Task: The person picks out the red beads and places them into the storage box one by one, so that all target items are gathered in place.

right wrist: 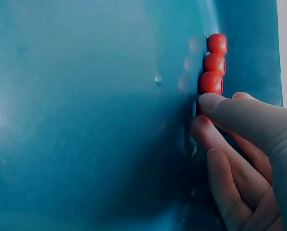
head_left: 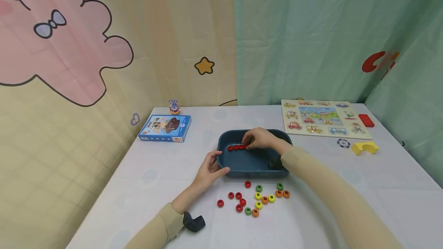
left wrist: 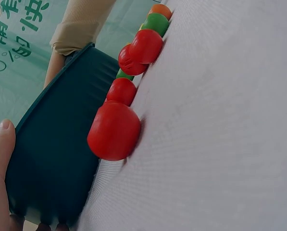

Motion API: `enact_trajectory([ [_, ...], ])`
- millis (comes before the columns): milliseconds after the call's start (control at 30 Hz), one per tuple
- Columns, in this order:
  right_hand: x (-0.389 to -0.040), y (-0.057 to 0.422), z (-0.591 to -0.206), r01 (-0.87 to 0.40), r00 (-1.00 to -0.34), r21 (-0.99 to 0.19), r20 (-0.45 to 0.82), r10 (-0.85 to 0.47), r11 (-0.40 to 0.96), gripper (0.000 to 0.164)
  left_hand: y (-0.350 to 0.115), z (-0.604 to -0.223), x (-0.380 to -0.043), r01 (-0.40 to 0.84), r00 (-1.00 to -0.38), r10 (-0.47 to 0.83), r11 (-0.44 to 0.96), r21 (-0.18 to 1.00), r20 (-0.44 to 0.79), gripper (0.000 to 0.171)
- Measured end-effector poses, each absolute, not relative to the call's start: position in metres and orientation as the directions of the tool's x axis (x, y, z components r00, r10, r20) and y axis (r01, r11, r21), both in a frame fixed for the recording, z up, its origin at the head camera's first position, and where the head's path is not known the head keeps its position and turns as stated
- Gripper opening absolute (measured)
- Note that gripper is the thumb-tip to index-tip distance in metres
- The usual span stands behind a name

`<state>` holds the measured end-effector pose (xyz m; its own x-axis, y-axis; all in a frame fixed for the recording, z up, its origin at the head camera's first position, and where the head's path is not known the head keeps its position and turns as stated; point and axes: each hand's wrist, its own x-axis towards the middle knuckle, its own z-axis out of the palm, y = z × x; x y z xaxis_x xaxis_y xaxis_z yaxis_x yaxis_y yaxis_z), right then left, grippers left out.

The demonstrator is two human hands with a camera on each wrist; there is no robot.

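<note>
the right hand [head_left: 259, 138] pinches a red bead [head_left: 246, 147] at the end of a row [head_left: 236, 147] inside the blue tray [head_left: 247, 164]; the left hand [head_left: 210, 167] grips the tray's left side, near loose beads [head_left: 243, 202].

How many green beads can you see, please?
3: one green bead behind a yellow bead, another behind an orange bead, a third left of the nearest orange bead; others may be hidden.
</note>
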<state>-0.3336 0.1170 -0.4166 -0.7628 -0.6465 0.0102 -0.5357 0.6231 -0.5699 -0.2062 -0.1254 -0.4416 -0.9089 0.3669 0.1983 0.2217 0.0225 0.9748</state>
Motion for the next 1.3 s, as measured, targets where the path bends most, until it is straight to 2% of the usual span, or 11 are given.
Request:
enact_trajectory([
  [300, -0.33, 0.118, -0.409, -0.506, -0.769, -0.631, 0.022, -0.639, 0.588, 0.026, -0.128, -0.465, -0.218, 0.24, -0.909, 0.352, 0.004, 0.971, 0.223, 0.062],
  [567, -0.313, 0.122, -0.372, -0.516, -0.737, -0.734, 0.118, -0.665, 0.441, 0.034, -0.128, -0.465, -0.216, 0.258, -0.911, 0.335, 0.006, 0.966, 0.241, 0.063],
  [800, -0.259, 0.128, -0.337, -0.526, -0.701, -0.812, 0.246, -0.669, 0.252, 0.037, -0.128, -0.464, -0.217, 0.258, -0.911, 0.337, 0.007, 0.966, 0.24, 0.062],
  [900, -0.226, 0.129, -0.328, -0.531, -0.697, -0.816, 0.266, -0.666, 0.229, 0.035, -0.128, -0.463, -0.217, 0.242, -0.916, 0.332, 0.007, 0.97, 0.226, 0.06],
  [1000, -0.202, 0.129, -0.331, -0.573, -0.677, -0.792, 0.311, -0.667, 0.212, 0.033, -0.128, -0.458, -0.215, 0.227, -0.92, 0.332, 0.014, 0.974, 0.209, 0.059],
  [1133, -0.189, 0.131, -0.362, -0.629, -0.641, -0.756, 0.373, -0.671, 0.181, 0.031, -0.126, -0.448, -0.209, 0.236, -0.911, 0.354, 0.023, 0.972, 0.212, 0.06],
  [1300, -0.182, 0.131, -0.403, -0.61, -0.641, -0.772, 0.351, -0.682, 0.177, 0.032, -0.125, -0.442, -0.205, 0.24, -0.906, 0.363, 0.025, 0.97, 0.215, 0.06],
])
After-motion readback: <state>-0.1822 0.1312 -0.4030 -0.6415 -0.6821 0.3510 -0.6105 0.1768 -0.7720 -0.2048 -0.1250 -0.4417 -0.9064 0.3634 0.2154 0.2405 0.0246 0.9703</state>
